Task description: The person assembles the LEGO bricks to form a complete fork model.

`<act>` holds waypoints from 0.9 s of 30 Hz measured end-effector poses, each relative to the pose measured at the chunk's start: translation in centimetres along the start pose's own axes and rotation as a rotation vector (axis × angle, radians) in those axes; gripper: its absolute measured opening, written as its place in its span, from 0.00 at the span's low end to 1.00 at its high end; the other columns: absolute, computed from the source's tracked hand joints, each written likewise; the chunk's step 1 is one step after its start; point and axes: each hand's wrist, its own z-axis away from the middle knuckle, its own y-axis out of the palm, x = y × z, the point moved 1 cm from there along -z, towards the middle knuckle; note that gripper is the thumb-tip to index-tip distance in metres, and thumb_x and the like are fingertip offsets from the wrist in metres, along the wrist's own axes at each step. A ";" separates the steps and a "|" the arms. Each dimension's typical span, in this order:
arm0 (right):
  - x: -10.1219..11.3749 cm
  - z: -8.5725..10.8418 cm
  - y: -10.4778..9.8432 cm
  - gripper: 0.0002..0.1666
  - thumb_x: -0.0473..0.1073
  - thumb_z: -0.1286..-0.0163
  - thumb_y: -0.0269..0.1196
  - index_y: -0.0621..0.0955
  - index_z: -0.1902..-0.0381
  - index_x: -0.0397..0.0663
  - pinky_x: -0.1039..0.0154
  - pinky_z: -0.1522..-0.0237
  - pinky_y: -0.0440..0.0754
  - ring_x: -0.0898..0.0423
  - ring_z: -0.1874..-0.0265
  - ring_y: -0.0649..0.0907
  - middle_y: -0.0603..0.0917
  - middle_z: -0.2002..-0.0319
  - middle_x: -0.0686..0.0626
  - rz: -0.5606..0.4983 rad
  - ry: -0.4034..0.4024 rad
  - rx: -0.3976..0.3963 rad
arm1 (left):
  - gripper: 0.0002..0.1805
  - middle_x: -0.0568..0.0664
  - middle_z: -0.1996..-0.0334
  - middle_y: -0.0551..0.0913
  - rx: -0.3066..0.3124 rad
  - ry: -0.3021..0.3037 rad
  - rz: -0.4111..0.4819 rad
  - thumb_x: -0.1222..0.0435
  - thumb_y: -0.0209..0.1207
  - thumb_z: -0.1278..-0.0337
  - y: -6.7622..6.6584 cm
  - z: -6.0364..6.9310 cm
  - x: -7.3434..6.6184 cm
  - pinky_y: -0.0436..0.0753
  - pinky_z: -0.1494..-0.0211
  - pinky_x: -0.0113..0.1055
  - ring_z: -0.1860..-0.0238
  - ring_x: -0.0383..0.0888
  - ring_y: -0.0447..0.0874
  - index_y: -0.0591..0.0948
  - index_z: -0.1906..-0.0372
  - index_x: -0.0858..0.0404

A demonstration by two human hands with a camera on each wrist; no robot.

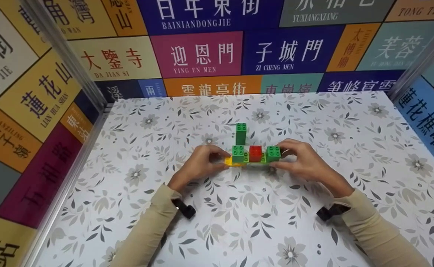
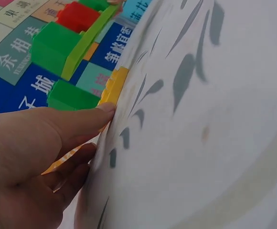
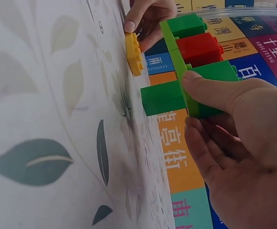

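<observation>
In the head view my right hand (image 1: pixel 302 157) pinches the right end of a light green plate (image 3: pixel 180 67). On it sit a green brick (image 1: pixel 238 153), a red brick (image 1: pixel 255 153) and another green brick (image 1: pixel 273 152). The wrist views show this assembly raised off the table. My left hand (image 1: pixel 204 161) pinches a yellow plate (image 2: pixel 113 87) low at the tabletop, below the assembly's left end. The right wrist view shows a gap between the yellow plate and the light green one. Behind them stands a tall green block (image 1: pixel 241 134).
The table (image 1: pixel 217 230) has a white cover with grey leaves and flowers. Panels printed with characters (image 1: pixel 202 55) rise behind it and at both sides. A black strap device (image 1: pixel 185 209) is on the left wrist, and a similar device (image 1: pixel 328 212) on the right.
</observation>
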 end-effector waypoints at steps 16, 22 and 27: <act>0.2 0.0 0.1 0.22 0.41 0.38 0.82 0.89 0.46 0.52 0.56 0.42 0.91 0.52 0.52 0.89 0.89 0.50 0.53 -0.046 -0.022 0.023 | 0.22 0.40 0.58 0.92 0.047 0.075 0.032 0.59 0.82 0.46 2.7 -0.4 -1.1 0.77 0.60 0.29 0.63 0.37 0.79 0.91 0.45 0.51; 0.2 0.2 0.2 0.21 0.42 0.37 0.82 0.89 0.47 0.53 0.58 0.43 0.91 0.55 0.52 0.88 0.89 0.50 0.54 -0.030 -0.010 0.011 | 0.27 0.41 0.53 0.90 0.017 0.038 0.079 0.56 0.83 0.48 2.1 -0.3 -1.2 0.87 0.51 0.32 0.56 0.40 0.86 0.88 0.42 0.53; 0.3 0.2 0.6 0.20 0.41 0.36 0.81 0.89 0.48 0.52 0.57 0.44 0.91 0.54 0.52 0.88 0.89 0.51 0.53 -0.017 0.009 0.014 | 0.27 0.47 0.53 0.90 -0.076 0.088 0.148 0.56 0.82 0.46 1.2 0.1 -1.1 0.92 0.47 0.38 0.54 0.46 0.91 0.88 0.42 0.56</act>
